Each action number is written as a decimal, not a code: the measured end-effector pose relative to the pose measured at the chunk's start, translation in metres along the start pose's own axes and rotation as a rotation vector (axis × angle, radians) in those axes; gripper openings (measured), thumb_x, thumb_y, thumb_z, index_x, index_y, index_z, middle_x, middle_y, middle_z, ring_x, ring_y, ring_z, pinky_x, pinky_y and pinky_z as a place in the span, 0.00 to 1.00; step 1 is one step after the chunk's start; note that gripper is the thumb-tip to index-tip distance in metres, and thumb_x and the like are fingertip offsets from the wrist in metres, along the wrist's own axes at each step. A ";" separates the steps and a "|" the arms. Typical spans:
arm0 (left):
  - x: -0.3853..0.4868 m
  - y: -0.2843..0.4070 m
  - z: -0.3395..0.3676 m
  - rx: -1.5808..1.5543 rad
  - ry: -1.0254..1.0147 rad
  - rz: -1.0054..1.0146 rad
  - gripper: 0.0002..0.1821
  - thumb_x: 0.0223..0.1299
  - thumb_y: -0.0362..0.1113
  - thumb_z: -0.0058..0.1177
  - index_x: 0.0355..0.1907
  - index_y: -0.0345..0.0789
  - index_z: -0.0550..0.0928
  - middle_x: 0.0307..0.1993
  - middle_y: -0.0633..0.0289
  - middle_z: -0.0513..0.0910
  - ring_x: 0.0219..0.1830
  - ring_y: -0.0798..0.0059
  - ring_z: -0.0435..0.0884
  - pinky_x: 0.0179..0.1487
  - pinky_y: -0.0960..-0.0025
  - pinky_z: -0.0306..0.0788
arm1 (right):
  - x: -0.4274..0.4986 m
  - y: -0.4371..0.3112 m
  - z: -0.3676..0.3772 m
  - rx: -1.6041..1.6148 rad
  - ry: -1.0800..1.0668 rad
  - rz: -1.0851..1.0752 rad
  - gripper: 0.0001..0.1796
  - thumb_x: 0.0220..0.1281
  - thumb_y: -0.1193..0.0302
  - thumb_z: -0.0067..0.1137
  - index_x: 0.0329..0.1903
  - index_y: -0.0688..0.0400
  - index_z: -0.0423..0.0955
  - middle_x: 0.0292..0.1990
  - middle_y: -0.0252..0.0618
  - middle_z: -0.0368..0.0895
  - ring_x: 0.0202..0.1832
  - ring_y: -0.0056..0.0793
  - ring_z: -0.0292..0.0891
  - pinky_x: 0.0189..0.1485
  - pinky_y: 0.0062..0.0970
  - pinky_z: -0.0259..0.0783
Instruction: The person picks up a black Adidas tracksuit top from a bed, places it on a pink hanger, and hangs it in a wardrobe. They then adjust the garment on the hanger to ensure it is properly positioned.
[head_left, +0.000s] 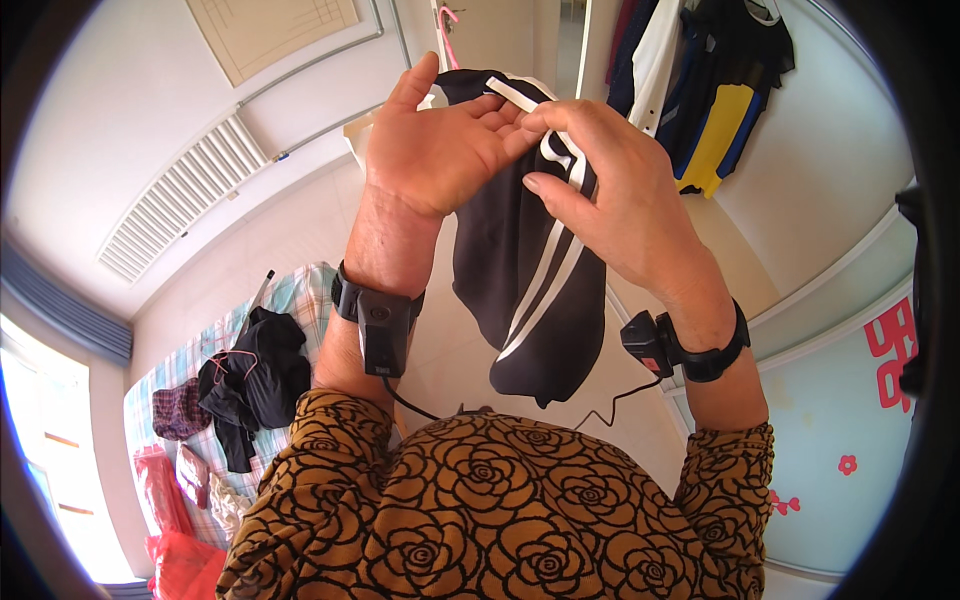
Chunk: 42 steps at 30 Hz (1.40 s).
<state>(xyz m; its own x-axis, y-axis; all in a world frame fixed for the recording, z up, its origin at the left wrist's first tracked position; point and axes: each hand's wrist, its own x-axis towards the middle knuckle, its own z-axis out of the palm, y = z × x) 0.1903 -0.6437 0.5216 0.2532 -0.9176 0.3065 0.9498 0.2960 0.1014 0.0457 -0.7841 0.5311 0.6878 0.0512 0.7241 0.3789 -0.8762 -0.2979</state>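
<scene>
A black garment (484, 255) with white stripes hangs in front of me, its lower end loose in the air. My left hand (442, 142) is turned palm up, its thumb spread away and its fingers at the garment's upper part, beside a white strip (514, 94). From the right, my right hand (615, 172) holds the striped side of the cloth; its index finger meets my left fingertips and its thumb stands apart. The fingers behind the fabric are hidden. Above the garment shows the hook of a pink hanger (448, 30).
On the left, a bed with a plaid sheet (311, 281) bears black clothes (274, 360), a checked cloth (180, 411) and red plastic bags (161, 487). Clothes (724, 112) hang at upper right. A radiator (187, 195) lines the wall; sliding doors (817, 420) stand at right.
</scene>
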 end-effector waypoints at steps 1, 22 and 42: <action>0.000 0.000 -0.001 0.027 0.058 0.028 0.46 0.69 0.53 0.43 0.69 0.18 0.41 0.70 0.37 0.50 0.72 0.41 0.52 0.73 0.43 0.52 | -0.002 0.000 0.000 0.030 0.016 -0.008 0.21 0.48 0.78 0.66 0.48 0.58 0.72 0.43 0.39 0.81 0.45 0.42 0.79 0.48 0.32 0.74; -0.009 -0.022 -0.015 -0.090 0.039 0.015 0.41 0.69 0.49 0.44 0.67 0.17 0.48 0.66 0.39 0.58 0.68 0.45 0.59 0.71 0.47 0.57 | -0.014 0.000 0.010 0.038 0.076 0.017 0.18 0.48 0.78 0.65 0.44 0.57 0.72 0.36 0.37 0.80 0.38 0.42 0.78 0.41 0.33 0.74; 0.000 -0.014 -0.032 0.301 0.155 0.028 0.28 0.69 0.46 0.47 0.57 0.22 0.66 0.53 0.46 0.74 0.55 0.53 0.75 0.60 0.54 0.70 | -0.030 -0.001 0.009 0.108 -0.038 0.034 0.30 0.47 0.76 0.68 0.57 0.57 0.71 0.47 0.43 0.79 0.48 0.41 0.79 0.49 0.32 0.75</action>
<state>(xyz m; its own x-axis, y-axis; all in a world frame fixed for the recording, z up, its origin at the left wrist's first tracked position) 0.1826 -0.6562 0.4896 0.3256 -0.9305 0.1677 0.8509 0.3657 0.3773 0.0303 -0.7806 0.5036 0.7234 0.0426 0.6891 0.4183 -0.8211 -0.3883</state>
